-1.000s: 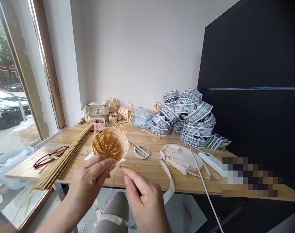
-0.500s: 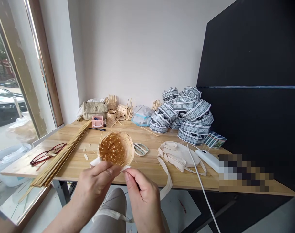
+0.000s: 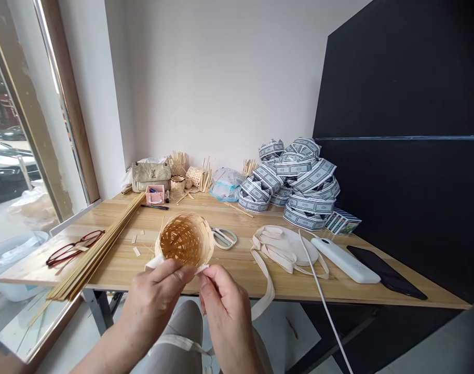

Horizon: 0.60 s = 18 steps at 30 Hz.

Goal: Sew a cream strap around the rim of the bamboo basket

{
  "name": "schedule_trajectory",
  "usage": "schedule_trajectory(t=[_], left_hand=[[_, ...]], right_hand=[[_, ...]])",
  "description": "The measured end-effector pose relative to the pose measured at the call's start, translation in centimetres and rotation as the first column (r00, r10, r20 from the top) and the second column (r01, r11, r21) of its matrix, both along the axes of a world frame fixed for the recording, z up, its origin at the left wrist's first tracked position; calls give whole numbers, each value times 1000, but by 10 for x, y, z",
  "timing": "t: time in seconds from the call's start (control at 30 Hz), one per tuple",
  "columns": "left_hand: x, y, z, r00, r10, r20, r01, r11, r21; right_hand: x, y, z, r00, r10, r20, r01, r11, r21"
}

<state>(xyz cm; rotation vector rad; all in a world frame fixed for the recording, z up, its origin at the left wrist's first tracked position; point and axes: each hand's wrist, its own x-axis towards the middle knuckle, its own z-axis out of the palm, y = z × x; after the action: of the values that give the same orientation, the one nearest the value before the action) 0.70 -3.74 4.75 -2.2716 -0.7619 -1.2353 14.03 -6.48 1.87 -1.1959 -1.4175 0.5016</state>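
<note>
Pinching the woven basket (image 3: 185, 238) at six o'clock, the left hand (image 3: 153, 291) meets the right hand (image 3: 227, 306), which pinches white tape (image 3: 203, 268). Basket's by the table (image 3: 239, 262)'s front edge, scissors (image 3: 223, 238) at three o'clock, open room at four.

Tabletop (image 3: 122, 259), wood-grained. Scissors (image 3: 225, 238) are laid flat on it. Left of the scissors, a bundle of slender strips (image 3: 104, 249) is placed; farther left, red-framed glasses (image 3: 76, 244). Right of the scissors are set, in order: cream tape (image 3: 275, 249), white power bank (image 3: 343, 259), dark phone (image 3: 388, 272). Behind the scissors: pink box (image 3: 154, 195), leftward; patterned bands (image 3: 299, 189), heaped, rightward.
</note>
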Motion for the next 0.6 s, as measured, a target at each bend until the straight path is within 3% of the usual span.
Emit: schedule_trajectory(t=[0.13, 0.27, 0.4, 0.6], left_hand=[[0, 3, 0, 1000, 12, -16, -12, 1000, 26], [1, 4, 0, 999, 16, -41, -14, 999, 33], [4, 5, -1, 997, 19, -71, -15, 999, 51], [6, 6, -3, 994, 7, -112, -1, 999, 53]], right_hand=[[1, 0, 3, 981, -155, 116, 135, 977, 164], [6, 1, 8, 934, -172, 313, 92, 962, 255], [8, 0, 16, 939, -95, 331, 66, 993, 97], [7, 0, 29, 996, 44, 80, -35, 993, -111]])
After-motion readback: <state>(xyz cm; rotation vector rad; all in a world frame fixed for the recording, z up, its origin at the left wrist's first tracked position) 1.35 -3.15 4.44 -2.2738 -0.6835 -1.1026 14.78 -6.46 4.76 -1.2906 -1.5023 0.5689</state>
